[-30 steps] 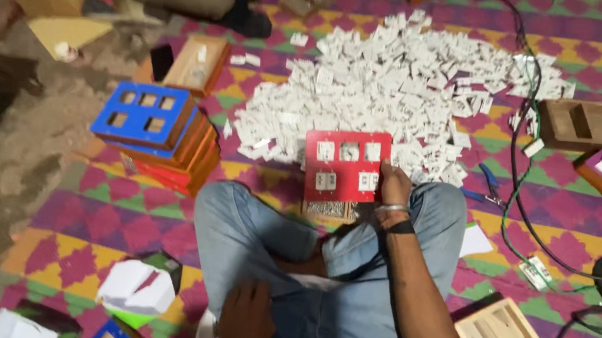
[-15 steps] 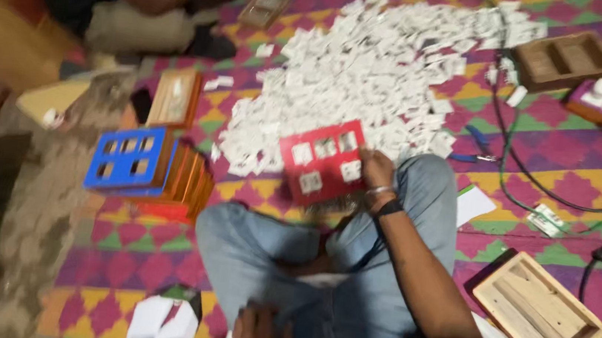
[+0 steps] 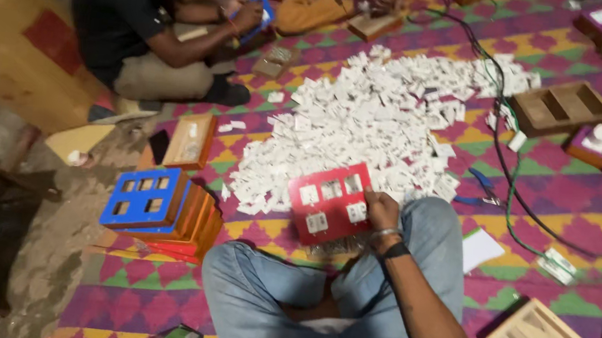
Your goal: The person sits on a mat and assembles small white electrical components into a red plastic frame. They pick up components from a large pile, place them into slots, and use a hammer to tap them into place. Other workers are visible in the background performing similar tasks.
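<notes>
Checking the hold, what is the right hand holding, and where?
The right hand holds the red board by its right edge.

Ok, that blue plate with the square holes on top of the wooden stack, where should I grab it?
Judging by its pose, take the blue plate by its two long edges from above. It lies flat and tilted slightly on the wooden stack, and its edges overhang nothing, so pinch the rim rather than the cutouts.

surface: patterned rug | on it: white switch pile, empty wooden boxes, black cables
</notes>
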